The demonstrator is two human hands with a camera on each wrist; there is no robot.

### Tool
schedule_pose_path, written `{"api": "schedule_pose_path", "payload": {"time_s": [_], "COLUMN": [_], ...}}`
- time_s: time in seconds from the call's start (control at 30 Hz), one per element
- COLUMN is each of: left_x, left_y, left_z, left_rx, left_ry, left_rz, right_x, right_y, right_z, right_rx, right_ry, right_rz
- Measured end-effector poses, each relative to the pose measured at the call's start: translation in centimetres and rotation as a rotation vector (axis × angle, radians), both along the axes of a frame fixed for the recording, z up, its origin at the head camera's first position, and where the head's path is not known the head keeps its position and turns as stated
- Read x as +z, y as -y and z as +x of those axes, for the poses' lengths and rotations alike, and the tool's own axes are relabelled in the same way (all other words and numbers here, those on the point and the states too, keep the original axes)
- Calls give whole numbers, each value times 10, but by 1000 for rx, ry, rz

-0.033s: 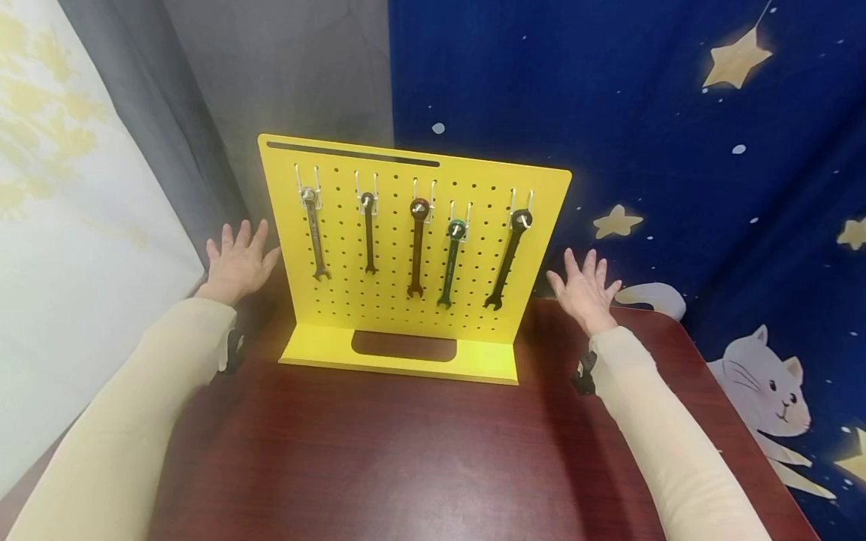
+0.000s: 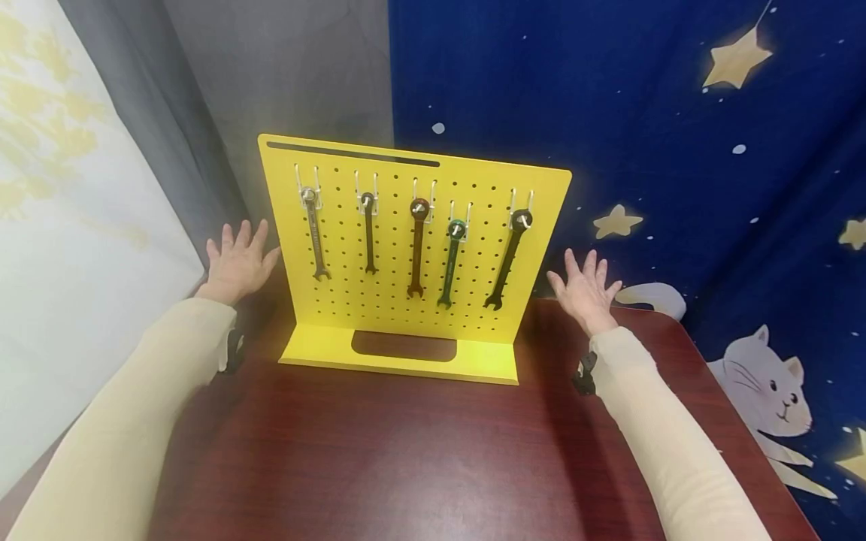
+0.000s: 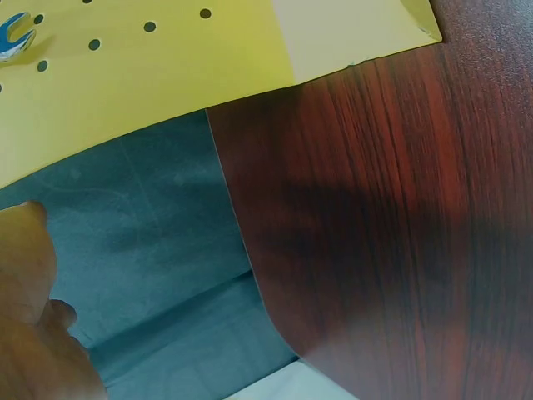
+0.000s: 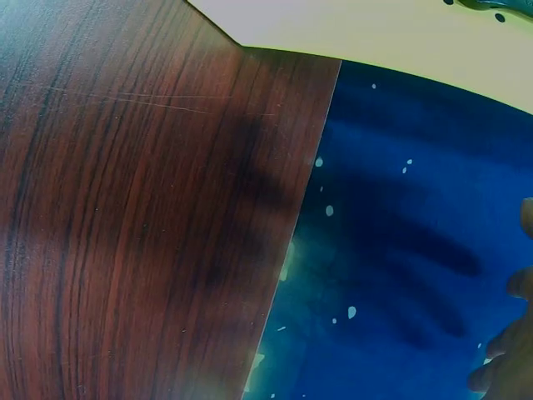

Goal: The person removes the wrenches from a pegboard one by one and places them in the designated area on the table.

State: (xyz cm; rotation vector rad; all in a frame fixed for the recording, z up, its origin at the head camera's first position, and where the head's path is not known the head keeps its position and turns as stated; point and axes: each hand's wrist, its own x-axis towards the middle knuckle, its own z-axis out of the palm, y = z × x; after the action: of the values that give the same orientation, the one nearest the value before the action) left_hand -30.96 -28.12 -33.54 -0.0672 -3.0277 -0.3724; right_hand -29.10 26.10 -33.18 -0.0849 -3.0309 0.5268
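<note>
Nothing seems changed: left hand [image 2: 237, 264] and right hand [image 2: 585, 291] hold nothing, fingers [image 2: 259, 235] spread (contact with the board [image 2: 403, 259] unclear), leaving five wrenches [image 2: 417, 252] hanging untouched.

Head view: no change was visible.
Between the earlier picture and the present one, nothing showed a discernible shift.
</note>
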Motion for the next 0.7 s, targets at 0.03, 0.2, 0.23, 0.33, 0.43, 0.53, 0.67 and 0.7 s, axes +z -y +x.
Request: {"api": "schedule_pose_path", "payload": {"time_s": [0.03, 0.2, 0.23, 0.33, 0.43, 0.53, 0.67, 0.7], "left_x": [0, 0, 0, -1, -2, -5, -10, -11], "left_y": [0, -1, -1, 0, 1, 1, 2, 1], "left_z": [0, 1, 2, 2, 2, 1, 1, 2], "left_rx": [-1, -4, -4, -3, -1, 1, 9, 11], "left_ry": [0, 1, -1, -1, -6, -17, -50, -64], "left_rz": [-1, 3, 2, 4, 8, 20, 78, 111], "right_x": [0, -1, -1, -2, -3, -6, -12, -14], "right_y": [0, 0, 0, 1, 1, 0, 3, 4], "right_z": [0, 0, 0, 0, 1, 3, 8, 9], "right_rx": [0, -4, -5, -10, -20, -26, -27, -30], "right_ry": [-2, -4, -5, -4, -18, -73, -237, -281], "right_rz": [0, -6, -10, -23, -38, -79, -198, -232]}}
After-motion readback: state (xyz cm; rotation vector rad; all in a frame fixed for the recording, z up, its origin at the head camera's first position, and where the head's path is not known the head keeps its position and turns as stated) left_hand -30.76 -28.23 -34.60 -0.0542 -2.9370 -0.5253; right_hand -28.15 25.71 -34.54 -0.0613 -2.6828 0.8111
